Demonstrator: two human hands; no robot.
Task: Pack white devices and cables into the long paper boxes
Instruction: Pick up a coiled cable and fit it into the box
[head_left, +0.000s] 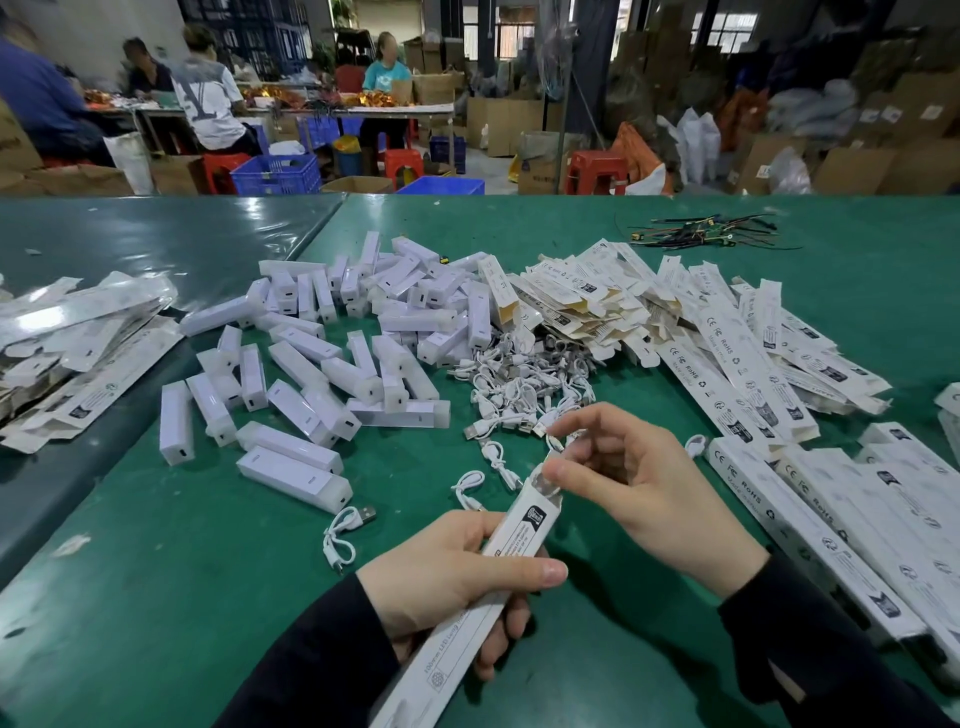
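Fingers (558, 473) of the right hand (639, 483) are pinching a small white coiled cable (555, 442) at the open top end of a long white printed paper box (511, 545), the thumb and forefinger closing together on it while the other fingers are curling loosely above. The left hand (447, 571) is wrapping around the middle of that box, thumb lying across its printed face, and is holding it tilted above the green table (156, 597). Both wrists are wearing dark sleeves (322, 660). Beyond the hands, a heap of white rectangular devices (322, 364) is lying scattered on the table, with a tangle of short white USB cables (524, 379) just beside it to the right. Flat unfolded paper boxes (597, 306) are piling up behind the cables, and filled long boxes (810, 525) are lying side by side at the right. More flattened packaging (78, 343) is resting at the far left.
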